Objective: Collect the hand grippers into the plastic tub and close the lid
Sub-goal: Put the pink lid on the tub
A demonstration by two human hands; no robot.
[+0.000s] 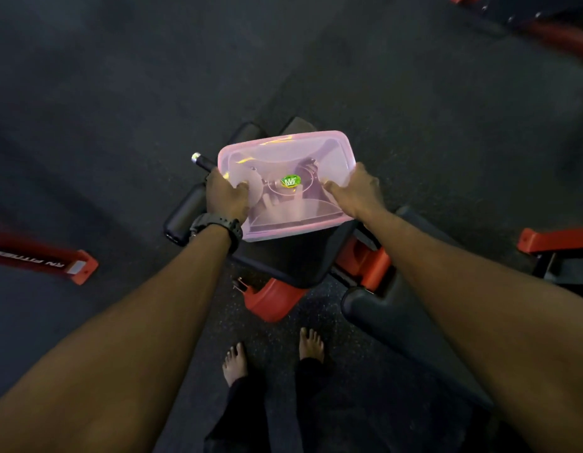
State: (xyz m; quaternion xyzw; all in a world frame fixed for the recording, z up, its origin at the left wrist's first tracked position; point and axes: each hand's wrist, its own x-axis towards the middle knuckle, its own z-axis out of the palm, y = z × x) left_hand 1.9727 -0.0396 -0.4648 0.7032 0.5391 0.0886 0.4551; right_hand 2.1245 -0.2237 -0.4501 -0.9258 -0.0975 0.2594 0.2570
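A translucent pink plastic tub [296,227] rests on a black padded bench seat [293,259], with its pink lid [283,152] lying on top and a green sticker [290,181] at the lid's middle. Hand grippers [308,170] show dimly through the lid as dark handles and metal springs. My left hand [226,196], with a black watch on the wrist, grips the lid's left edge, thumb on top. My right hand [357,191] holds the lid's right edge, fingers pressing on its top.
Black foam roller pads [185,210] and a metal-tipped bar [198,160] stick out left of the tub. The red bench frame [274,299] lies under the seat, another black pad [401,318] to the right. Red machine bases [55,259] flank the dark rubber floor. My bare feet [274,358] stand below.
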